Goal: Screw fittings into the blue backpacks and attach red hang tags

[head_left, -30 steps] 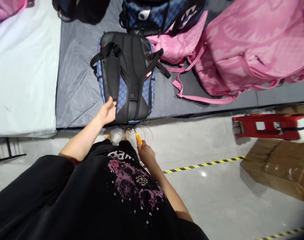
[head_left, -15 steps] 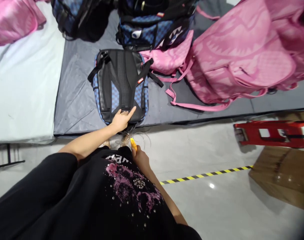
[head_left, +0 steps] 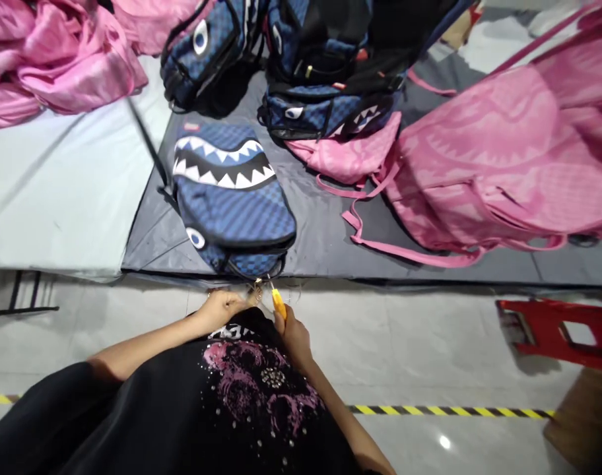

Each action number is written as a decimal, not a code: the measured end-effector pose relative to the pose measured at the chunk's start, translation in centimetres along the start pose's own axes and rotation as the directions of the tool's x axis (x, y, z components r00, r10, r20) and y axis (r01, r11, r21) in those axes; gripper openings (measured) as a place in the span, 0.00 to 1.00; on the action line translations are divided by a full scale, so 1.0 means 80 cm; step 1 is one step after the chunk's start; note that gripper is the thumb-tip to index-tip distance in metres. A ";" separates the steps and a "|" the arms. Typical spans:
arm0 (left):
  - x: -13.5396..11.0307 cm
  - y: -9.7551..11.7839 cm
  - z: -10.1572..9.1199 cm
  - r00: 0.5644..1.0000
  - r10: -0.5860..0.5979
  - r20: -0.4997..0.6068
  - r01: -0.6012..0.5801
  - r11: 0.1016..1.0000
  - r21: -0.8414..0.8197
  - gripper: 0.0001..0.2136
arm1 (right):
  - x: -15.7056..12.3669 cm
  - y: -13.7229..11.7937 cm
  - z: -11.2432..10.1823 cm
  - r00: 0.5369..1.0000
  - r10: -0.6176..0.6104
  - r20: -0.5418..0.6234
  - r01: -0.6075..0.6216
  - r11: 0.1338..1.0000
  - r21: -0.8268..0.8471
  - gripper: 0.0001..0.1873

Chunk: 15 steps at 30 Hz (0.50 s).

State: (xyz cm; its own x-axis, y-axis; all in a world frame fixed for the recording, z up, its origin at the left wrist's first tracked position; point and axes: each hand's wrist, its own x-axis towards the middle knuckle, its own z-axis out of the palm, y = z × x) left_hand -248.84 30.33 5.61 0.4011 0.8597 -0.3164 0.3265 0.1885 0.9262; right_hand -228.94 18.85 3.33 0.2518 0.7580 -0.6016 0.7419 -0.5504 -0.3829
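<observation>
Backpack [head_left: 232, 204], blue with white shark teeth and an eye, lies face up on the gray part of the bench [head_left: 325, 237], with its near end at the bench edge. Its teeth are at the 12 o'clock end and its zipper end points to 6 o'clock, toward the person.

Just below that end, at 6 o'clock, the left hand [head_left: 222, 307] is closed, and its fingers pinch something small by the bag's bottom edge. What it pinches is too small to tell. The right hand [head_left: 294, 333] is just beside it, at about 4 o'clock from the left hand. It is clamped on a small yellow tool [head_left: 278, 303], and the tip points up at the bag's edge. The two hands are close together.

More blue bags [head_left: 325, 79] stand at 12 o'clock from the backpack. Big pink bags [head_left: 499, 158] lie at 3 o'clock, with pink straps on the bench. Pink cloth [head_left: 48, 59] is piled at 10 o'clock. A red stool [head_left: 553, 326] sits on the floor far at 4 o'clock.
</observation>
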 end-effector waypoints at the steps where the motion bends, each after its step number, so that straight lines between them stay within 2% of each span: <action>1: -0.004 -0.002 -0.006 0.999 0.042 -0.001 -0.042 0.994 0.096 0.20 | 0.008 0.006 0.001 0.999 0.029 0.028 -0.029 1.000 -0.002 0.24; 2: -0.002 -0.002 -0.012 0.995 0.095 -0.025 -0.087 0.970 0.227 0.23 | 0.015 0.013 0.003 0.998 0.044 0.053 -0.044 0.999 -0.006 0.24; 4: 0.020 -0.002 -0.021 0.980 0.185 -0.075 -0.123 0.855 0.503 0.37 | 0.021 0.031 0.004 0.995 0.036 0.097 -0.035 0.999 -0.008 0.23; 6: 0.053 -0.001 -0.026 0.978 0.186 -0.096 -0.085 0.770 0.633 0.41 | 0.016 0.052 0.002 0.990 0.007 0.141 -0.008 1.000 0.004 0.23; 8: 0.080 0.009 -0.034 0.983 0.152 -0.100 -0.053 0.765 0.642 0.35 | 0.005 0.069 -0.006 0.984 -0.051 0.169 0.042 0.998 0.056 0.23; 10: 0.094 0.032 -0.048 0.969 0.184 -0.163 -0.047 0.789 0.612 0.27 | -0.005 0.072 -0.018 0.975 -0.159 0.154 0.132 0.976 0.173 0.24; 13: 0.095 0.089 -0.078 0.889 0.344 -0.303 -0.125 0.817 0.563 0.17 | 0.000 0.044 -0.040 0.940 -0.335 0.064 0.293 0.888 0.355 0.26; 15: 0.093 0.126 -0.093 0.844 0.431 -0.320 -0.202 0.807 0.555 0.13 | 0.015 0.013 -0.056 0.919 -0.394 -0.008 0.363 0.838 0.407 0.27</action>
State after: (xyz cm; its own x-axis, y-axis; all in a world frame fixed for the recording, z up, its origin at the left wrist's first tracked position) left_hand -248.98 42.16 14.10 0.2051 0.9585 0.1982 0.6572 -0.2849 0.6978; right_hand -225.11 20.74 5.37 -0.0563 0.9163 -0.3965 0.4603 -0.3286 -0.8247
